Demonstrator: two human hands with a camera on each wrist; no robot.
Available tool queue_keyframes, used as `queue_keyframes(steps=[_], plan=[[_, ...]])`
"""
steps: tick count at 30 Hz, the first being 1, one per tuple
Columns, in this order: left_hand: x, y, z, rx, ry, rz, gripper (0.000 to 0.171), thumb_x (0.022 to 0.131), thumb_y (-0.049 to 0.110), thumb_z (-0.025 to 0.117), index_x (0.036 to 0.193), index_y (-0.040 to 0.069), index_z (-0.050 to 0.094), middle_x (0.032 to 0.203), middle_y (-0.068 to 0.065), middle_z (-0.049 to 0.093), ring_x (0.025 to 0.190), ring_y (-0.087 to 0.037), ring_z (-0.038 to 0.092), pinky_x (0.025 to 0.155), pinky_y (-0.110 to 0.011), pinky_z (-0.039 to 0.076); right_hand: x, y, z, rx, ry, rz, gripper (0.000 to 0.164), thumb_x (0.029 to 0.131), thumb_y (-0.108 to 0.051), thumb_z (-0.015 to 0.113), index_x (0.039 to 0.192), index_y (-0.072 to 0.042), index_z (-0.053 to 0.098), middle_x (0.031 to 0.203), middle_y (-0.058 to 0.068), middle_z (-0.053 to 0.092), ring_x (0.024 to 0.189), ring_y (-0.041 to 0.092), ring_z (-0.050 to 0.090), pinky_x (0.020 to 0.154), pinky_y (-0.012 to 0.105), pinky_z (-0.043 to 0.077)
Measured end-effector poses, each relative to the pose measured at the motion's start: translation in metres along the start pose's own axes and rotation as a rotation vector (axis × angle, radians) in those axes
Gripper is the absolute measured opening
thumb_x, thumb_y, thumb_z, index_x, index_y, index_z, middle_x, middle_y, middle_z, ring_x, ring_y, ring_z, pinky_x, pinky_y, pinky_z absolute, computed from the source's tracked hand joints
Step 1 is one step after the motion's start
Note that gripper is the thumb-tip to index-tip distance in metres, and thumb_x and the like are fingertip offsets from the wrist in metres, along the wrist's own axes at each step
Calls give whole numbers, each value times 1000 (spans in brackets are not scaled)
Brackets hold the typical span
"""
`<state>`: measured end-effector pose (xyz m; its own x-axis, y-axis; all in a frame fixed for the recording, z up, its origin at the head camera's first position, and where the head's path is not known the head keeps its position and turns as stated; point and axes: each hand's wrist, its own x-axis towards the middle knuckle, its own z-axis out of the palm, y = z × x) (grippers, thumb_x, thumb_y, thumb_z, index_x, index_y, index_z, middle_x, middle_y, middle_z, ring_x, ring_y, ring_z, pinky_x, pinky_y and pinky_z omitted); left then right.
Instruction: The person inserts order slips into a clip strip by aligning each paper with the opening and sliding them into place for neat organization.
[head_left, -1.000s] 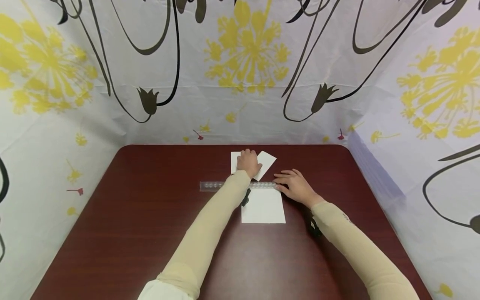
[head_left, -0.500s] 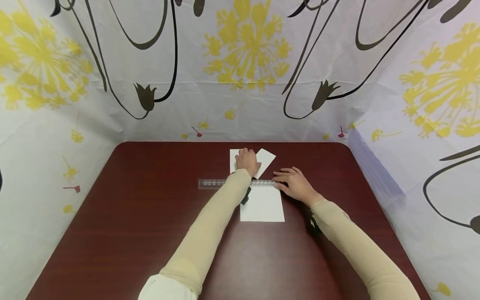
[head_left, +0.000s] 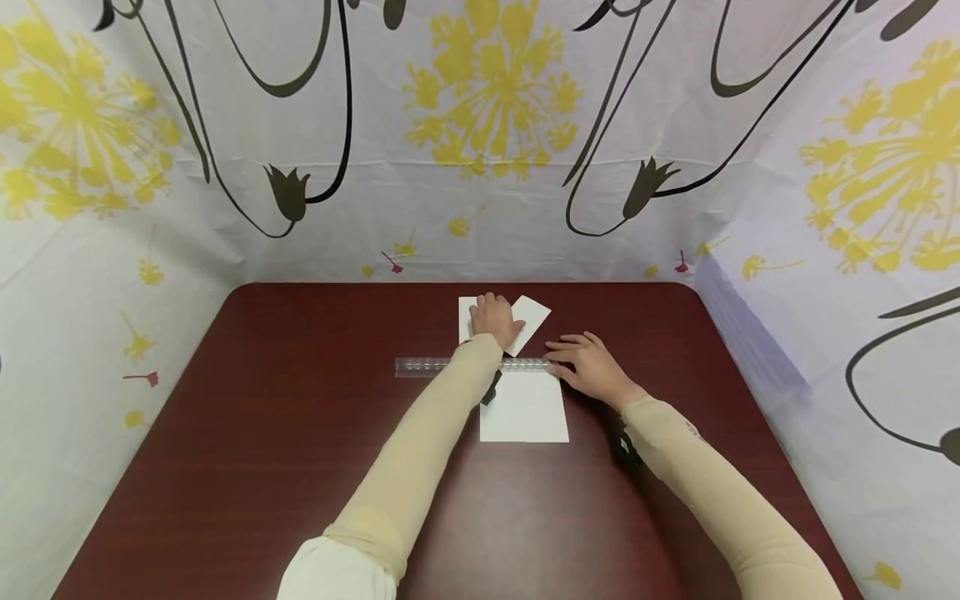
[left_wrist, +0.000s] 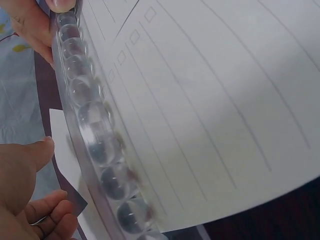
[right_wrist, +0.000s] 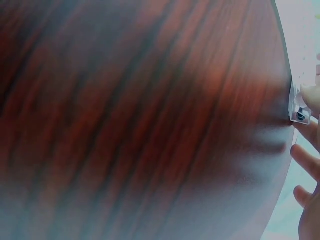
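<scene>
My left hand (head_left: 493, 319) rests over a white paper slip (head_left: 464, 321) at the back of the table. Its thumb reaches toward a second, tilted white slip (head_left: 534, 313). In the left wrist view that hand's (left_wrist: 22, 192) thumb is out and its fingers bend loosely; no object shows in them. A long clear plastic strip with a row of round bumps (left_wrist: 82, 92) lies across the upper edge of a lined white sheet (head_left: 525, 412). My right hand (head_left: 592, 368) pinches the strip's right end between thumb and index finger, its other fingers spread.
The dark red wooden table (head_left: 300, 467) carries all of this. A white patterned cloth (head_left: 480, 225) stands just behind its far edge. My left forearm (head_left: 420, 450) crosses in front of the strip and partly hides it.
The head view has tilted slightly, so everything sits a little higher in the frame. Both hands, the strip and the papers keep their places.
</scene>
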<state>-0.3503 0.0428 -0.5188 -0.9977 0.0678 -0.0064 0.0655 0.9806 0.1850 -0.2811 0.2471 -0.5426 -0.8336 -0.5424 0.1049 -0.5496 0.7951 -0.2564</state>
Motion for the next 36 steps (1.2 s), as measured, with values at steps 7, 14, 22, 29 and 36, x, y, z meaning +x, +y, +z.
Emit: queue_keyframes(steps=[7,14,22,29,36], plan=[[-3,-2,3,7,3,-6,65,91,57,62,127,3,61,125,-12,61,119,-27,53,100,-43,45,0,-1,1,-1,18,-23,32,97,-30,64,125,-18,70,139,5,63,135,33,50,117,64,25],[-1,-3,9,33,0,-20,68,89,60,63,128,3,60,127,-11,60,122,-27,53,100,-43,45,0,-3,1,0,16,-23,32,97,-31,62,126,-17,70,139,6,62,136,33,50,117,63,25],[2,0,13,40,15,-28,68,87,58,67,127,4,61,125,-9,61,119,-26,54,99,-42,45,-1,-3,-1,-12,32,-35,31,97,-31,62,125,-18,70,139,6,63,135,33,51,116,63,27],[2,3,12,32,14,-34,65,88,55,68,128,4,61,126,-10,61,119,-26,54,100,-43,44,0,-1,0,-12,27,-32,31,97,-31,63,124,-18,71,139,5,63,134,33,51,116,63,27],[2,4,13,9,40,-49,70,86,54,70,131,2,58,126,-11,61,120,-27,54,99,-44,44,0,0,1,-12,29,-30,31,97,-32,62,124,-19,71,139,5,63,134,32,51,116,62,28]])
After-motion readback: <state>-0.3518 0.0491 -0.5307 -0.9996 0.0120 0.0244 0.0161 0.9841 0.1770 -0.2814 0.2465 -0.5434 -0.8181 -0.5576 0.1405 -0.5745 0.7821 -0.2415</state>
